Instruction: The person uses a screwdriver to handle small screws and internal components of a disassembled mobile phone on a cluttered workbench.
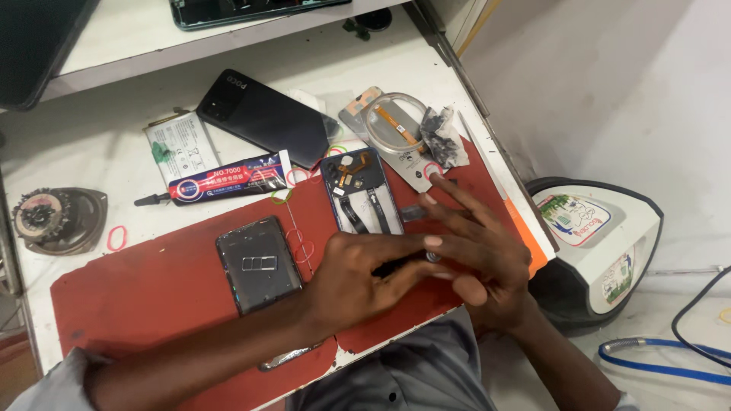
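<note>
Both hands are brought together over the near right part of the red mat (152,293), where a small dark part (396,267) is pinched between the fingertips of the left hand (358,278). It is steadied from the other side by the right hand (476,251), whose fingers are spread and slightly raised, presumably so the piece stays visible. What the part is cannot be told; it is mostly hidden.

Just beyond the fingers, an opened phone frame (362,192) is laid face-up, its ribbon cables exposed. A grey inner panel (259,262) lies flat left of the hands. A soft glue tube (228,180) with a black nozzle, a flat battery (177,148) and a glossy black back cover (266,118) are kept farther back, within reach. Thin rubber bands (116,238) are scattered about. The matte mat probably serves to stop small pieces sliding on the white table (91,114).
</note>
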